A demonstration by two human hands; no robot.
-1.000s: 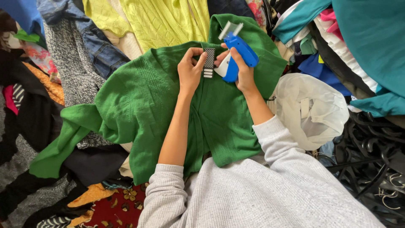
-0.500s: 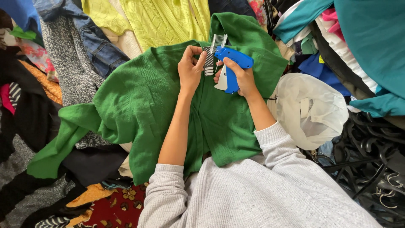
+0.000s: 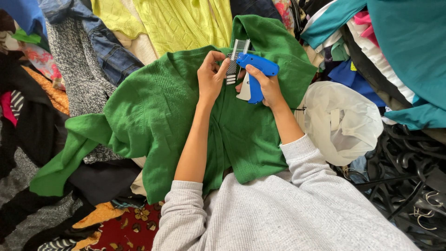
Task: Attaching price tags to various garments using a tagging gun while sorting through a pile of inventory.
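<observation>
Right now the left hand (image 3: 211, 76) pinches a small striped paper tag (image 3: 231, 69), fingers clenched on its edge, holding it flat against the neckline of the green knit cardigan (image 3: 158, 116). Pressing it there seems meant to keep tag and fabric together for the tool. The right hand (image 3: 265, 88) is closed around the grip of a blue tagging gun (image 3: 257, 69), which has a white trigger. Its nose points left and meets the tag, and a comb-like strip of clear plastic fasteners (image 3: 240, 46) stands up from its top.

The cardigan lies spread front-up across the person's lap, collar away from the body, one sleeve trailing toward the lower left over dark clothes. Both forearms reach out of pushed-up sleeves of a pale grey ribbed sweater (image 3: 297, 214).

As for labels, the tag is a narrow upright rectangle, black-and-white striped above, with short white bars at its lower end.

Around the cardigan, a yellow knit (image 3: 181, 23) lies beyond the collar, jeans (image 3: 102, 42) at the upper left, a white plastic bag (image 3: 344, 121) just beside the right forearm, teal garments (image 3: 409, 51) at the upper right, and black hangers (image 3: 409, 172) at the right edge.
</observation>
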